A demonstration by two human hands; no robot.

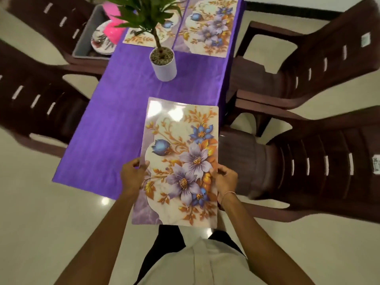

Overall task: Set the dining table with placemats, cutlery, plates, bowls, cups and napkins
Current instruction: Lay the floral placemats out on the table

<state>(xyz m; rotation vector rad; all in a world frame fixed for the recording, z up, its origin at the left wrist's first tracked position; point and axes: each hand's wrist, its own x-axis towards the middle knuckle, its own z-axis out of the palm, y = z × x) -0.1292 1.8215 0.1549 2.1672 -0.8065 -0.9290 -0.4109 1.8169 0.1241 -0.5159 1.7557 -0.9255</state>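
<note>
1. Placemat (181,140), glossy and printed with purple and blue flowers and gold leaves, is held by its two long edges at the near right corner of the tabletop (115,124).
2. Its far end is seen over the purple cloth (133,79) that covers the tabletop, while its near end juts out past the edge, above the pale floor (51,223). Whether the far end touches the cloth cannot be told.
3. The left edge is pinched by the left grip (133,174), with the thumb laid on the printed face and the fingers curled beneath.
4. The right edge is pinched by the right grip (225,177) in the same way; a thin bracelet (226,195) is worn on that wrist.
5. Two more mats of the same print are laid side by side at the far end: the right mat (209,27) in full view, the left mat (141,39) partly hidden.
6. A potted plant (163,64) in a white pot is stood upright on the cloth, just in front of those two mats.
7. A grey tub (84,36) holding plates and something pink is set on a far left chair (51,15).
8. Brown chairs (329,64) are placed along both long sides.
</note>
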